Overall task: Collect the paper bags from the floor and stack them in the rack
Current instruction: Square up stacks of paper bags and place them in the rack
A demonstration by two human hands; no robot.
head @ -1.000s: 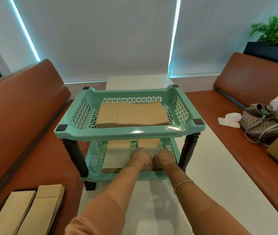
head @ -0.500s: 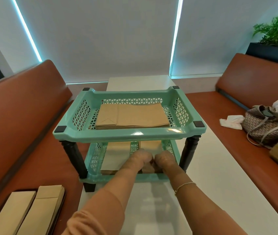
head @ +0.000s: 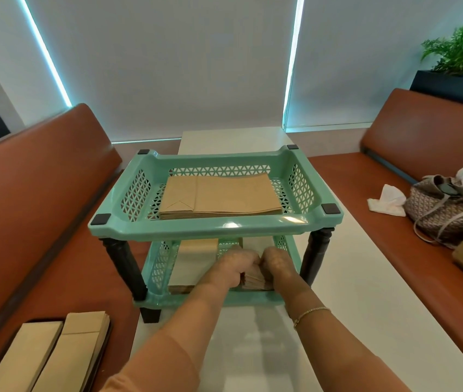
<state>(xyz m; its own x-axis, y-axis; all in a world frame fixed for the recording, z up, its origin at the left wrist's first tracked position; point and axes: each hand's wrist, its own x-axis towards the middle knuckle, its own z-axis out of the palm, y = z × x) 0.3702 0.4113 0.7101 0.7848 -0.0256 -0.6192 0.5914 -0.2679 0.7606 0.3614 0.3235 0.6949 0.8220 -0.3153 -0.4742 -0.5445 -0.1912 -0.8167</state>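
A mint-green two-tier rack (head: 216, 226) stands on the white table (head: 366, 292), and everything else is placed from it. On the rack's upper tier lies a flat stack of brown paper bags (head: 220, 198), roughly centred. On the lower tier, toward the left side, a second pile of bags (head: 193, 261) lies flat. Right of that pile, still on the lower tier, both hands meet over a third bundle of bags (head: 255, 281): the left hand (head: 237, 265) and the right hand (head: 278, 263) have their fingers curled down over its near end, knuckles touching each other. Each grip looks closed round the bundle, though the fingertips are hidden under the upper tier's shadow, so how firmly they hold is hard to judge. A thin bracelet (head: 310, 314) sits on the right wrist.

Left of the rack and nearer the camera, more bags (head: 55, 355) lie on the brown bench seat (head: 63, 250). Right of the rack, on the opposite seat, rest a crumpled tissue (head: 387, 200) and a patterned handbag (head: 445, 213)
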